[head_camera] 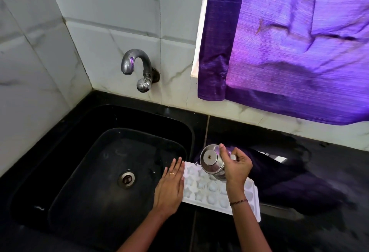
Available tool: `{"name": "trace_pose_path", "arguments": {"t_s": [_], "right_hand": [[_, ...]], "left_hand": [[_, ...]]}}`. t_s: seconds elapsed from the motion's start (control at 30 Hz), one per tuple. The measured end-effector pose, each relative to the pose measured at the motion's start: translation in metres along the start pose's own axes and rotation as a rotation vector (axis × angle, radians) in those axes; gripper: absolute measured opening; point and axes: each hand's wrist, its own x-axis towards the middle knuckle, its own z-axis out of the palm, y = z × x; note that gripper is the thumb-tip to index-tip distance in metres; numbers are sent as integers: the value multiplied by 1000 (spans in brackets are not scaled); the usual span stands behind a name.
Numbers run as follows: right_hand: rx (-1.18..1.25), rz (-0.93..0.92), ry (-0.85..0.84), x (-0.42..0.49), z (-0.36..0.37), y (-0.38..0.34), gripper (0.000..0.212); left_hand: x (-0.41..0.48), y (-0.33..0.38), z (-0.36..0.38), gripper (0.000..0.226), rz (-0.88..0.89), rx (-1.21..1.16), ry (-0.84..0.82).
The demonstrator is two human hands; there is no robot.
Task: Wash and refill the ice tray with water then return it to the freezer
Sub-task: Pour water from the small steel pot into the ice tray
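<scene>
A white ice tray (201, 191) with star-shaped and round cells lies flat on the black counter, just right of the sink. My left hand (170, 185) lies flat with straight fingers against the tray's left edge. Over the tray's far cells my right hand (236, 166) grips a small steel cup (211, 162), tipped so that its base faces the camera. My right forearm hides part of the tray's right half. I cannot make out any water stream.
The black sink (95, 152) with its steel drain (126, 178) fills the left. A chrome tap (137, 68) juts from the tiled wall above it. A purple curtain (289, 38) hangs at the right, and a dark cloth (289, 181) lies behind the tray.
</scene>
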Motion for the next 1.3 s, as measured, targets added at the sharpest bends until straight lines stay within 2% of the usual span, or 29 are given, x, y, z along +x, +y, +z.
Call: {"name": "trace_pose_path", "arguments": {"t_s": [0.17,0.57,0.63,0.8,0.93,1.1,1.3], "right_hand": [[-47,-47,-8,0,1,1,49],[-72,-29,-1,1,2,-2,48],[-32,17,20,1,1,-5,48],[160,269,145,4,-5,-5,51],[299,408,224,6,-12,2,52],[315,422,248,6,-23,5,51],[262,377,239,9,-34,3,50]], "left_hand": [[0,0,0,62,-5,-6,-6],[0,0,0,61,-16,4,-15],[0,0,1,61,-18,9,-17],[0,0,0,64,-14,12,-22],[0,-1,2,76,-13,15,-18],[0,1,1,63,-22,30,-23],[0,2,0,63,-23,42,-12]]}}
